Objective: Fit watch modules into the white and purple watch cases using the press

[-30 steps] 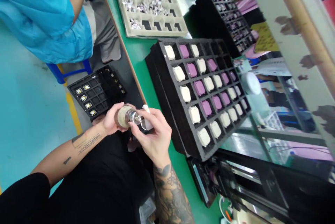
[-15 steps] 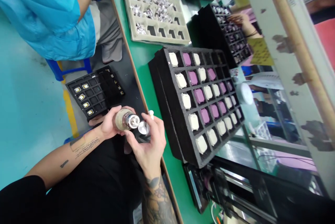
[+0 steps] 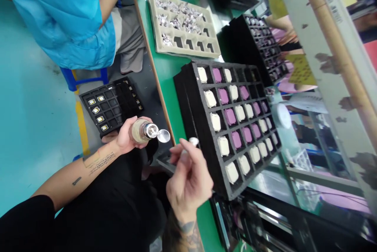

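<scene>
My left hand (image 3: 129, 136) is wrapped round a cloudy bottle (image 3: 137, 131) with a shiny metal dispenser top. The hinged round lid (image 3: 163, 136) of the bottle stands flipped up, its edge pointing to the right. To the right of the bottle, apart from it, my right hand (image 3: 191, 177) has its fingers curled together. A small white-tipped thing (image 3: 193, 141) sticks out from between those fingers; the rest of it is hidden, and its kind cannot be made out.
A black divided tray (image 3: 203, 134) with white and purple square pieces lies on the green table (image 3: 163, 63). Behind it is a beige tray (image 3: 184, 49) of silvery scraps. Low at left lies another black tray (image 3: 110, 106). A co-worker in a blue smock (image 3: 73, 20) sits nearby.
My right hand has drawn away from the bottle's lid, to the right, with the white-tipped thing in it. The left hand keeps hold of the bottle. The view has shifted slightly.
</scene>
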The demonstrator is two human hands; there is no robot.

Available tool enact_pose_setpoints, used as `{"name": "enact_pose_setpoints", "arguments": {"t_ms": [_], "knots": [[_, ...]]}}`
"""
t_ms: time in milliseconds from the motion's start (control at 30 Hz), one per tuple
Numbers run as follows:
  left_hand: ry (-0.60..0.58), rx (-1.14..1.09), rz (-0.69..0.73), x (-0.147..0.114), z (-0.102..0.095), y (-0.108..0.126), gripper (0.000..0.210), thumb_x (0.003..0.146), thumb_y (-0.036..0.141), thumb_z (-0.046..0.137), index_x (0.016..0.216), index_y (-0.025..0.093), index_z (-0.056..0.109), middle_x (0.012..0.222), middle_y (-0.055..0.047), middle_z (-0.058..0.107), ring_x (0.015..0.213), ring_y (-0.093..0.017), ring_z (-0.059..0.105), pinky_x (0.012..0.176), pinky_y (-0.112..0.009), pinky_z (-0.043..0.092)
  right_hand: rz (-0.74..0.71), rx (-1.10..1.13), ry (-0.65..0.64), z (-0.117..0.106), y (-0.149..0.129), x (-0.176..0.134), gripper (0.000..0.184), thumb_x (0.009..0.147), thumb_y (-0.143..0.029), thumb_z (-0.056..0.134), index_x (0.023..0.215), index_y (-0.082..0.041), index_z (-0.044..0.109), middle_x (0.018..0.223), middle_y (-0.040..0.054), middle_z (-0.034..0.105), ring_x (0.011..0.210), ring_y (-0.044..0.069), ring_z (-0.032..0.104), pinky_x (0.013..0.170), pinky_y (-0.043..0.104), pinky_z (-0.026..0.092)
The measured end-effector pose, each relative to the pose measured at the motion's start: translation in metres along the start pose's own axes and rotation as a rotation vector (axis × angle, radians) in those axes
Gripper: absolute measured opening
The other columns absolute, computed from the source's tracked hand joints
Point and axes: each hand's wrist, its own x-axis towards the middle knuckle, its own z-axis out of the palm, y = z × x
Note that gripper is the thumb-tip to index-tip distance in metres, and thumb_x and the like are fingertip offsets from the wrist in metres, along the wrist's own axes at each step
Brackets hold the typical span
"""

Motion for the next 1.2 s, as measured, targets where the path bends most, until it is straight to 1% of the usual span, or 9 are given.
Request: {"name": "enact_pose_setpoints", "arguments": {"t_ms": [133, 300, 400, 467, 533, 667, 800, 1000, 1200], "knots": [[-0.005, -0.023, 0.052, 0.003, -0.001, -0.001, 0.057, 0.098, 0.064, 0.06, 0.125, 0.016, 0.072, 0.094, -0.012, 0.079, 0.054, -0.023, 0.068, 0.043, -0.03, 0.048, 0.107, -0.039, -0.141, 0.012, 0.003, -0.012, 0.038, 0.115, -0.022, 0.057, 0.153, -0.023, 0.058, 0.094, 0.0017, 0.077, 0.077, 0.016, 0.077, 0.067, 0.025, 0.061], [0.028, -0.076, 0.09, 0.001, -0.001, -0.015, 0.054, 0.095, 0.056, 0.061, 0.129, 0.015, 0.071, 0.107, -0.015, 0.08, 0.073, -0.028, 0.074, 0.052, -0.033, 0.057, -0.117, -0.223, -0.043, 0.019, 0.008, -0.012, 0.019, 0.109, -0.016, 0.068, 0.124, -0.024, 0.075, 0.103, 0.0067, 0.08, 0.09, 0.021, 0.08, 0.083, 0.033, 0.067], [0.046, -0.097, 0.107, 0.0, 0.0, -0.025, 0.053, 0.096, 0.056, 0.059, 0.128, 0.016, 0.071, 0.107, -0.015, 0.08, 0.071, -0.027, 0.073, 0.053, -0.033, 0.057, -0.144, -0.224, -0.049, 0.022, 0.007, -0.016, 0.014, 0.104, -0.015, 0.077, 0.114, -0.025, 0.074, 0.097, 0.0049, 0.078, 0.086, 0.021, 0.077, 0.08, 0.034, 0.067], [0.06, -0.1, 0.133, -0.001, 0.002, -0.028, 0.053, 0.095, 0.057, 0.06, 0.128, 0.016, 0.07, 0.106, -0.014, 0.079, 0.067, -0.026, 0.072, 0.052, -0.032, 0.055, -0.118, -0.249, 0.024, 0.026, 0.006, -0.023, 0.021, 0.102, -0.016, 0.08, 0.12, -0.025, 0.075, 0.095, 0.0055, 0.077, 0.08, 0.022, 0.076, 0.073, 0.034, 0.067], [0.077, -0.101, 0.16, -0.001, 0.004, -0.029, 0.054, 0.095, 0.058, 0.06, 0.128, 0.017, 0.069, 0.106, -0.013, 0.079, 0.067, -0.025, 0.072, 0.052, -0.032, 0.054, -0.15, -0.283, 0.052, 0.031, 0.006, -0.031, 0.039, 0.101, -0.014, 0.08, 0.138, -0.024, 0.074, 0.098, 0.0077, 0.079, 0.078, 0.023, 0.076, 0.069, 0.035, 0.067], [0.112, -0.104, 0.19, 0.002, 0.003, -0.027, 0.053, 0.097, 0.058, 0.057, 0.128, 0.017, 0.068, 0.107, -0.013, 0.079, 0.072, -0.026, 0.074, 0.057, -0.034, 0.056, -0.217, -0.255, -0.107, 0.038, 0.008, -0.041, 0.056, 0.103, -0.008, 0.074, 0.155, -0.026, 0.068, 0.1, 0.0074, 0.08, 0.078, 0.022, 0.078, 0.07, 0.035, 0.068], [0.113, -0.079, 0.195, 0.004, -0.002, -0.023, 0.054, 0.094, 0.059, 0.061, 0.126, 0.017, 0.068, 0.104, -0.012, 0.079, 0.062, -0.025, 0.072, 0.051, -0.034, 0.054, -0.195, -0.271, 0.069, 0.038, 0.011, -0.041, 0.067, 0.1, -0.014, 0.081, 0.163, -0.026, 0.062, 0.097, 0.0077, 0.08, 0.078, 0.026, 0.078, 0.067, 0.039, 0.07], [0.131, -0.071, 0.211, 0.003, -0.002, -0.024, 0.051, 0.098, 0.057, 0.058, 0.126, 0.017, 0.07, 0.108, -0.014, 0.08, 0.081, -0.028, 0.075, 0.057, -0.031, 0.058, -0.17, -0.246, -0.184, 0.047, 0.02, -0.028, 0.058, 0.107, -0.013, 0.069, 0.163, -0.023, 0.06, 0.094, 0.0049, 0.078, 0.072, 0.018, 0.072, 0.07, 0.031, 0.065], [0.119, -0.061, 0.224, 0.006, -0.002, -0.03, 0.051, 0.098, 0.057, 0.058, 0.126, 0.017, 0.071, 0.106, -0.013, 0.08, 0.078, -0.027, 0.073, 0.054, -0.032, 0.057, -0.172, -0.257, -0.204, 0.038, 0.024, -0.024, 0.059, 0.107, -0.012, 0.07, 0.165, -0.02, 0.06, 0.095, 0.0047, 0.078, 0.073, 0.017, 0.072, 0.073, 0.03, 0.065]]}}
